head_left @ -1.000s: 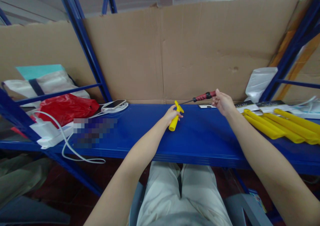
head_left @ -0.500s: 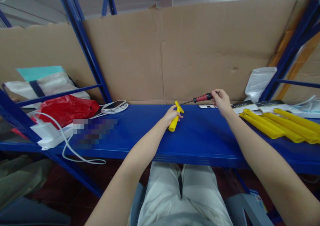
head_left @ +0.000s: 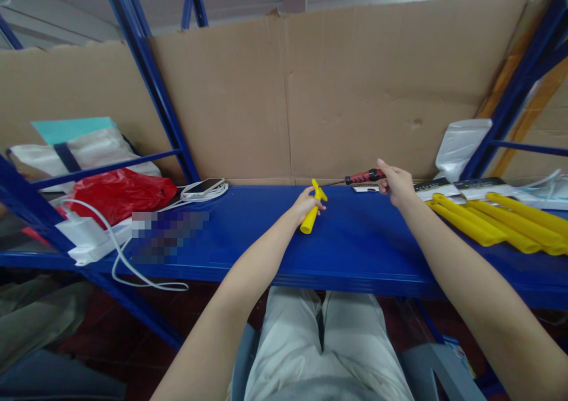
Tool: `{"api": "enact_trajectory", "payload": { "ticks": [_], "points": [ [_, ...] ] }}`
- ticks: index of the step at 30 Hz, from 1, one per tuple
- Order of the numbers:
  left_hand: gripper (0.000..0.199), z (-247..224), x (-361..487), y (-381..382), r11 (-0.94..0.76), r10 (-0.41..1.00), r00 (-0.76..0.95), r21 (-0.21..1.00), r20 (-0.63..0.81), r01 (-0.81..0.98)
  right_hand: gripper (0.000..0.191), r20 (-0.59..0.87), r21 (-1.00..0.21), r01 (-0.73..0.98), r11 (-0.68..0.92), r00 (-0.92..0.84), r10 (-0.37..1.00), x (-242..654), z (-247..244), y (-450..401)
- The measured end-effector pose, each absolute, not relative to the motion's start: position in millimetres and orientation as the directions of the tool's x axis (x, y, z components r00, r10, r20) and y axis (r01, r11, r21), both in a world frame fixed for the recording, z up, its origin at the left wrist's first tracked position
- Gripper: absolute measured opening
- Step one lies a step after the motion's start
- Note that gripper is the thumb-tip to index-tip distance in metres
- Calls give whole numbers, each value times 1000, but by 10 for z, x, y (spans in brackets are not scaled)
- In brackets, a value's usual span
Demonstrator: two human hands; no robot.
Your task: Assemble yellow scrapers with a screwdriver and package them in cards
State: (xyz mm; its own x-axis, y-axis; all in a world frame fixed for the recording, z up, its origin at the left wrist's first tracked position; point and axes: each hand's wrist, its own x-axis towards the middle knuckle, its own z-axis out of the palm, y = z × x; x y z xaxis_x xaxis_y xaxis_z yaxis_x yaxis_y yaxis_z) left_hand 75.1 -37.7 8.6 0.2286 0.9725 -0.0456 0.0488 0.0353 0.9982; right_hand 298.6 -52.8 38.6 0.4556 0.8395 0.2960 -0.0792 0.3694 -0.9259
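My left hand [head_left: 305,203] is closed around a yellow plastic piece [head_left: 309,219] with a round tube-like handle and a wider, winged head. It is tilted above the blue shelf top [head_left: 355,241]. Between the thumb and fingers of my right hand [head_left: 396,183] is the rear end of a screwdriver [head_left: 361,177] with a red and black grip. Its thin shaft points left, and the tip meets the head of the yellow piece; the exact contact is too small to make out.
Several yellow handled pieces [head_left: 510,223] lie at the right with black-and-white cards [head_left: 481,188]. At the left are a phone [head_left: 203,187] on coiled white cable, a red plastic bag [head_left: 122,194] and a white power strip [head_left: 97,244]. Cardboard [head_left: 346,93] stands along the back.
My right hand has shifted slightly right and its fingers have changed position on the screwdriver grip. My left hand and the yellow piece stay nearly in place.
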Motion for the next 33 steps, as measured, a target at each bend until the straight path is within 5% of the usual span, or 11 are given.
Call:
{"api": "enact_trajectory", "payload": {
  "ticks": [10, 19, 27, 33],
  "points": [
    [81, 26, 742, -292, 29, 977, 208, 999, -36, 37, 21, 179, -920, -283, 270, 310, 934, 2983, 516, -584],
    [80, 46, 746, -315, 39, 978, 202, 999, -46, 38, 34, 371, -880, -172, 442, 332, 868, 2953, 468, -563],
    [83, 45, 738, -307, 27, 975, 220, 998, -38, 51, 31, 298, -904, -179, 388, 389, 872, 2970, 452, -544],
    [82, 31, 738, -294, 18, 977, 214, 999, -28, 51, 28, 295, -906, -223, 359, 275, 915, 2980, 484, -582]
  ]
}}
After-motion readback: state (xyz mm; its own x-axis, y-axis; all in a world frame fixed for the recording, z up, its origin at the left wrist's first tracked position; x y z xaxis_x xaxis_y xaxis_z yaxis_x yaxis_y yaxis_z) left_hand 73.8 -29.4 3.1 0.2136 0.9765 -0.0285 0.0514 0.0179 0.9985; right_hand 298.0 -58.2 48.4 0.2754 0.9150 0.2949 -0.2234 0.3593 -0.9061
